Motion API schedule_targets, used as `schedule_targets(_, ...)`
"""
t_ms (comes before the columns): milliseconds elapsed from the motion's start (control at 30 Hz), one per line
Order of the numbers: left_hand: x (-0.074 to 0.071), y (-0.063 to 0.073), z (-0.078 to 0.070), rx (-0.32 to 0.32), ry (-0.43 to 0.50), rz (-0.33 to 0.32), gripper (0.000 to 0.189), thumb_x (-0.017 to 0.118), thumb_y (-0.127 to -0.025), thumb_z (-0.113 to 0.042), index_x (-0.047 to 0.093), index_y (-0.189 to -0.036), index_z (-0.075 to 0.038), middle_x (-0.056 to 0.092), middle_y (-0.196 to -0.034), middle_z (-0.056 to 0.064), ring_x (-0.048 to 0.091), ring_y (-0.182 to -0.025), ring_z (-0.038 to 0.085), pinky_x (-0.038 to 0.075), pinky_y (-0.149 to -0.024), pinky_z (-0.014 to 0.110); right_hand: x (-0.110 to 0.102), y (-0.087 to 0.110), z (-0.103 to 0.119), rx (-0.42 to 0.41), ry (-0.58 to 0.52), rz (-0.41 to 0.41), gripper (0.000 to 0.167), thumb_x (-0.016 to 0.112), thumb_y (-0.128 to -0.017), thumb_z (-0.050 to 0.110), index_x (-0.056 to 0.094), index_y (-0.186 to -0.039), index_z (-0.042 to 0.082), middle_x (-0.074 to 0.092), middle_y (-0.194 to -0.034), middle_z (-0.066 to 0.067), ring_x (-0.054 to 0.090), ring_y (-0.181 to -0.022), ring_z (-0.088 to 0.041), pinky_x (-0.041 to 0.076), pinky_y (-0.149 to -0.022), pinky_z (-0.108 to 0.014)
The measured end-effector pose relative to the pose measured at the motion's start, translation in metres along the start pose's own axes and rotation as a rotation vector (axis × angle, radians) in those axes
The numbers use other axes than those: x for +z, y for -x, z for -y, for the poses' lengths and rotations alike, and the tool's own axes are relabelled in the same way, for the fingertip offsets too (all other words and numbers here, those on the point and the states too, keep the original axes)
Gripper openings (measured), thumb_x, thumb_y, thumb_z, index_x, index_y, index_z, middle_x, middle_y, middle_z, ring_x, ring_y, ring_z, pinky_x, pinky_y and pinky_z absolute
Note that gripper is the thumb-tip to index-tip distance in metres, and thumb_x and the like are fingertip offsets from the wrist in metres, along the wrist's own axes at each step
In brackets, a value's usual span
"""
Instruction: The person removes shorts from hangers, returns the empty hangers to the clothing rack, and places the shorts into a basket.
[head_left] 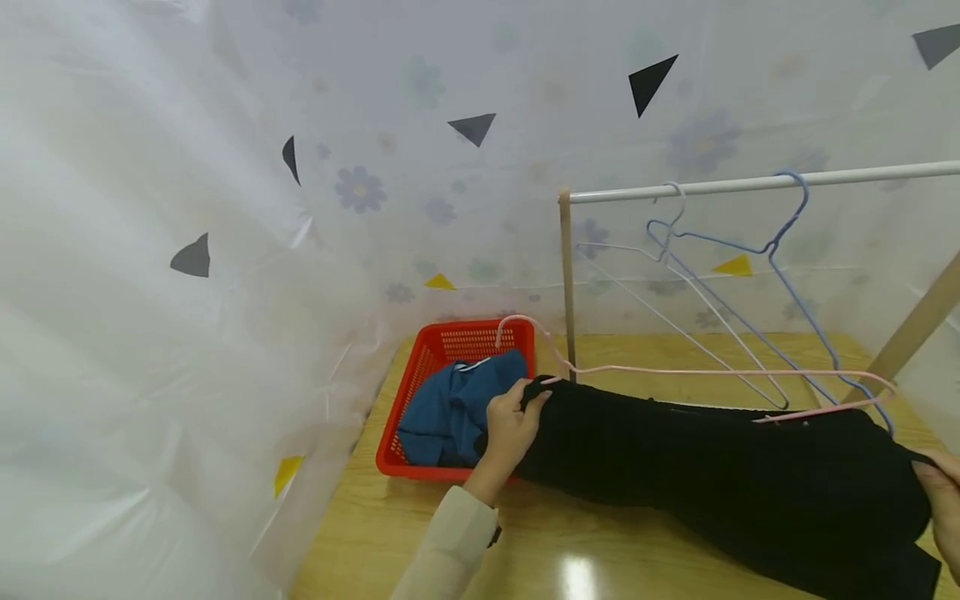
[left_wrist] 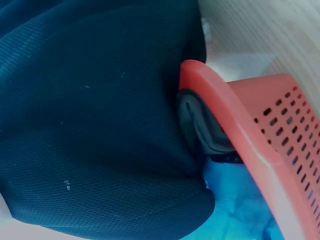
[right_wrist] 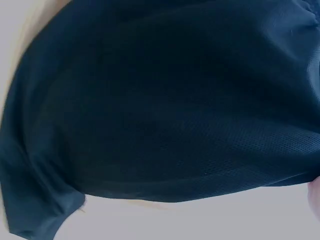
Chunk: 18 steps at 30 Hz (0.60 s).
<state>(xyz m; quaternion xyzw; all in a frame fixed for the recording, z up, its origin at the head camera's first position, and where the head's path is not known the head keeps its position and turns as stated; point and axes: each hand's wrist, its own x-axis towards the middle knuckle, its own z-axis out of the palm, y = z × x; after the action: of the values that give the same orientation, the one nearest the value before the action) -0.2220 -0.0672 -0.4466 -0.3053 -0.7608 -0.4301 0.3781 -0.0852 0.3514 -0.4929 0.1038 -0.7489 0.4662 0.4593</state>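
Note:
A black garment (head_left: 675, 454) is stretched between both hands over the table; it fills most of both wrist views. My left hand (head_left: 512, 425) pinches its upper left edge, where a bit of pink hanger shows beside the fingers. At the far right of the head view my right hand (head_left: 943, 500), partly cut off, grips the other end. The pink hanger (head_left: 712, 372) lies along the garment's top edge, its hook pointing left over the red basket (head_left: 384, 462). Its right end sticks out above the cloth, and its lower bar is partly hidden by the garment.
In the basket lies blue clothing (head_left: 457, 404). Behind the garment stands a rack with a white rail (head_left: 735, 187) and a wooden post (head_left: 567, 283). A white hanger (head_left: 705, 300) and a blue hanger (head_left: 795, 283) hang from it. Plastic sheeting (head_left: 150, 375) borders the wooden table (head_left: 360, 533).

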Motion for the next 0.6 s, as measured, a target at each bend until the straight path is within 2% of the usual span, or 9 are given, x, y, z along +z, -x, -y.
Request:
schedule_targets(33, 0.001, -0.001, -0.001, -0.010, -0.002, -0.006, 0.046, 0.046, -0.093, -0.043, 0.064, -0.080, -0.002, 0.067, -0.064, 0.008, 0.060, -0.051, 0.013, 0.047, -0.050, 0.019, 0.010, -0.006, 0.028, 0.034, -0.074, -0.016, 0.038, 0.041, -0.093, -0.009, 0.068, -0.105, 0.014, 0.062, -0.096, 0.030, 0.055, -0.077, 0.019, 0.038, -0.068, 0.004)
schedule_targets(67, 0.002, -0.002, -0.001, -0.020, 0.000, -0.012, 0.047, 0.046, -0.092, -0.044, 0.064, -0.080, -0.002, 0.067, -0.064, 0.008, 0.060, -0.051, 0.013, 0.048, -0.050, 0.019, 0.016, -0.008, 0.041, 0.080, -0.166, -0.029, 0.036, 0.043, -0.092, -0.009, 0.069, -0.102, 0.013, 0.065, -0.093, 0.025, 0.059, -0.075, 0.015, 0.041, -0.067, 0.002)
schedule_targets(100, 0.003, -0.003, -0.001, -0.028, 0.004, -0.015, 0.048, 0.045, -0.092, -0.044, 0.064, -0.080, -0.002, 0.067, -0.064, 0.009, 0.059, -0.051, 0.014, 0.048, -0.050, 0.020, 0.021, -0.008, 0.047, 0.096, -0.250, -0.044, 0.031, 0.044, -0.090, -0.011, 0.070, -0.099, 0.004, 0.068, -0.092, 0.019, 0.062, -0.076, 0.011, 0.043, -0.067, 0.001)
schedule_targets(167, 0.004, -0.005, -0.002, -0.045, 0.008, -0.011, 0.050, 0.045, -0.092, -0.045, 0.064, -0.080, -0.001, 0.067, -0.066, 0.010, 0.059, -0.052, 0.014, 0.048, -0.051, 0.020, 0.027, -0.001, 0.041, 0.032, -0.348, -0.056, 0.023, 0.048, -0.087, -0.013, 0.066, -0.101, -0.011, 0.070, -0.096, 0.010, 0.065, -0.081, 0.005, 0.046, -0.071, -0.002)
schedule_targets(200, 0.005, -0.005, -0.001, -0.051, 0.007, -0.005, 0.050, 0.044, -0.092, -0.046, 0.063, -0.080, -0.001, 0.067, -0.066, 0.010, 0.059, -0.053, 0.014, 0.048, -0.051, 0.020, 0.030, 0.002, 0.038, 0.022, -0.347, -0.055, 0.019, 0.051, -0.087, -0.011, 0.066, -0.099, -0.014, 0.070, -0.096, 0.009, 0.065, -0.081, 0.004, 0.046, -0.069, -0.002)
schedule_targets(233, 0.006, -0.005, -0.001, -0.056, 0.007, 0.005, 0.051, 0.043, -0.092, -0.047, 0.063, -0.080, -0.002, 0.067, -0.067, 0.010, 0.059, -0.053, 0.014, 0.049, -0.052, 0.020, 0.032, 0.006, 0.036, 0.017, -0.304, -0.045, 0.019, 0.052, -0.088, -0.008, 0.066, -0.099, -0.013, 0.070, -0.096, 0.012, 0.064, -0.082, 0.006, 0.045, -0.070, -0.001)
schedule_targets(400, 0.009, -0.006, -0.003, -0.047, 0.005, 0.045, 0.053, 0.042, -0.091, -0.049, 0.064, -0.081, -0.001, 0.067, -0.067, 0.010, 0.060, -0.055, 0.014, 0.048, -0.052, 0.019, 0.038, 0.022, 0.026, -0.028, 0.178, 0.058, 0.034, 0.054, -0.092, 0.020, 0.069, -0.091, -0.010, 0.054, -0.102, 0.038, 0.049, -0.088, 0.024, 0.039, -0.070, 0.004)
schedule_targets(467, 0.011, -0.008, -0.005, -0.037, 0.006, 0.061, 0.053, 0.042, -0.091, -0.048, 0.064, -0.080, -0.001, 0.066, -0.065, 0.010, 0.058, -0.053, 0.014, 0.047, -0.050, 0.019, 0.042, 0.028, 0.019, -0.026, 0.261, 0.107, 0.033, 0.054, -0.092, 0.021, 0.069, -0.089, -0.009, 0.049, -0.104, 0.043, 0.044, -0.089, 0.028, 0.038, -0.068, 0.005)
schedule_targets(600, 0.018, -0.009, -0.007, -0.026, 0.009, 0.095, 0.048, 0.046, -0.090, -0.044, 0.067, -0.084, -0.001, 0.069, -0.071, 0.010, 0.062, -0.057, 0.015, 0.049, -0.054, 0.018, 0.053, 0.041, 0.003, 0.071, 0.333, 0.135, 0.012, 0.064, -0.086, 0.007, 0.072, -0.086, -0.001, 0.045, -0.095, 0.045, 0.038, -0.080, 0.031, 0.035, -0.057, 0.003)
